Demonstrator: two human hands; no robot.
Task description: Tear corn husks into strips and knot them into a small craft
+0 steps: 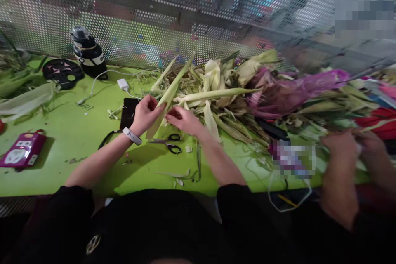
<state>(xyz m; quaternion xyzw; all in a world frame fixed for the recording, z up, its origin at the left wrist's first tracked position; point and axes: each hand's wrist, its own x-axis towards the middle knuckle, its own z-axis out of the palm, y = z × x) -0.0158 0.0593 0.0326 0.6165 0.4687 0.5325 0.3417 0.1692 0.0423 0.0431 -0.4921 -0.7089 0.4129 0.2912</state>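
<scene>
A long pale-green corn husk (176, 83) slants up and away between my hands. My left hand (146, 112), with a white band on its wrist, is closed round the husk's lower part. The fingers of my right hand (183, 120) are pinched together at the husk's right edge; their tips are partly hidden. Below my hands, black-handled scissors (173, 143) lie on the green table (102, 177). A dark phone (128, 112) lies beside my left hand. Just beyond my right hand is a heap of dry corn husks (229, 105).
A black bottle (91, 55) and a black mask-like piece (62, 73) stand at the back left, near a white charger (123, 84). A magenta power strip (23, 149) lies at left. Purple plastic (278, 95) covers husks at right. Another person's hands (342, 148) work there. Perforated metal (130, 33) rises behind.
</scene>
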